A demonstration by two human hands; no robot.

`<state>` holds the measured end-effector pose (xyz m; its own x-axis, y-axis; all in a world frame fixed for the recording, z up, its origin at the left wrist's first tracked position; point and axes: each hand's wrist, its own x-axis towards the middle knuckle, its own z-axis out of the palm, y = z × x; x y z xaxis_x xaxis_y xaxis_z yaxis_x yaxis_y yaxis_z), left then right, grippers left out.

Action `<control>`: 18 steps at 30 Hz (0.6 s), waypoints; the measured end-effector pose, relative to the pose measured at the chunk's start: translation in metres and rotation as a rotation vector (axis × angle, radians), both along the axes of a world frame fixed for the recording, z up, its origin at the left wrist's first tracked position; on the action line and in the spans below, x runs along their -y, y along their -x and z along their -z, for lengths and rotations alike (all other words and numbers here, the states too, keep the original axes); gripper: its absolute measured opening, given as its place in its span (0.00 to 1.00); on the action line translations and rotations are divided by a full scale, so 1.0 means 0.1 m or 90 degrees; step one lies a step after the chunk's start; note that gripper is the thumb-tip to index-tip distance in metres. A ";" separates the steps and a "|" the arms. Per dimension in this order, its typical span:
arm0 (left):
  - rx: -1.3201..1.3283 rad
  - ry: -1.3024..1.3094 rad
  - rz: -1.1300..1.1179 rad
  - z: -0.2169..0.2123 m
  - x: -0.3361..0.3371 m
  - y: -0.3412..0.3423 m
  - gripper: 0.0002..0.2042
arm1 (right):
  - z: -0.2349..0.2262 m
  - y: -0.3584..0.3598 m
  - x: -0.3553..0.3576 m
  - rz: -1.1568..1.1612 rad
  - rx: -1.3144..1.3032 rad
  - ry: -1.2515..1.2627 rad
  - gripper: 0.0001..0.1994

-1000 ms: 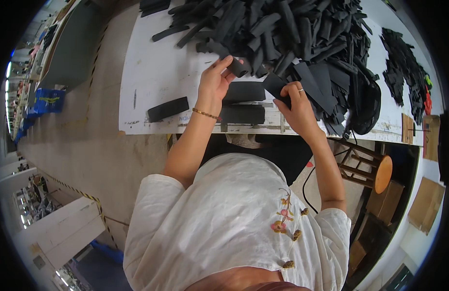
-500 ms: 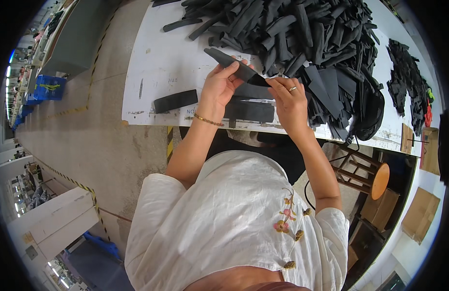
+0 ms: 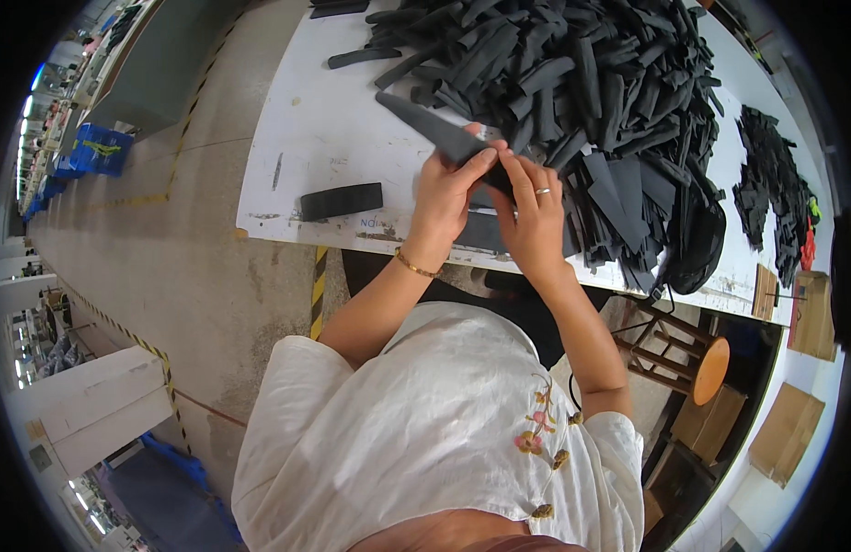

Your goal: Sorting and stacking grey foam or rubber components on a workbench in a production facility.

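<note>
Head view: a white worktable (image 3: 301, 147) runs across the top, and a large heap of black strips (image 3: 582, 83) covers most of its far right part. A smaller pile of black scraps (image 3: 765, 184) lies further right, apart from the heap. A flat black piece (image 3: 480, 230) lies on the table edge under the hands, and a short black block (image 3: 342, 201) rests alone to the left of them. The long black tapered strip (image 3: 434, 132) is lifted just above the table, near the heap's edge, pointing up-left. The left hand (image 3: 444, 198) grips its lower end with fingers closed around it; the right hand (image 3: 536, 216), wearing a ring, pinches the same end, touching the left
</note>
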<state>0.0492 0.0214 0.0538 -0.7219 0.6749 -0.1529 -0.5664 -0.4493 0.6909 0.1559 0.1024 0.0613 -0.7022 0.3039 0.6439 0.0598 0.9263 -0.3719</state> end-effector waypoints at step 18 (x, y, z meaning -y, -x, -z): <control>0.005 -0.130 -0.013 0.11 -0.08 -0.08 0.13 | 0.09 -0.20 -0.01 -0.064 0.066 0.137 0.13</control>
